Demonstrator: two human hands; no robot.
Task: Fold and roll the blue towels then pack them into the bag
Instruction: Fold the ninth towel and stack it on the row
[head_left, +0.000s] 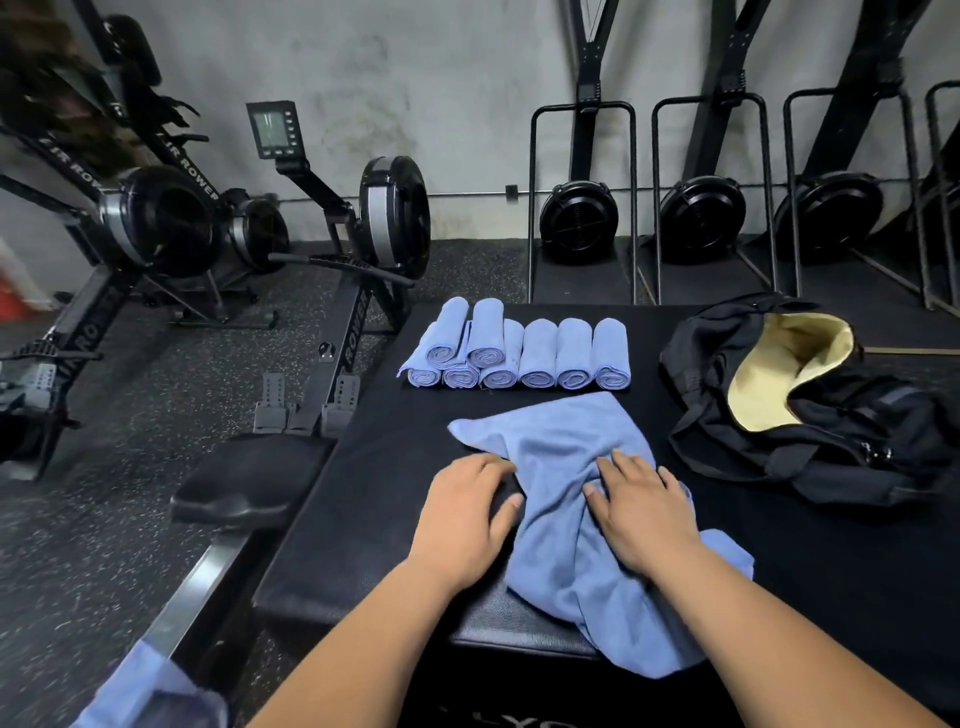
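Beyond loose towel, rolled towels, bag beside, rowers left

Upper left, white letters read "IR ROWER" along a slanted rowing machine arm. Left of centre, "ROWER" runs up another machine's rail. Bottom centre, cut-off letters, seemingly "LYO", show on the black box front. The monitor screen is too blurred to read.
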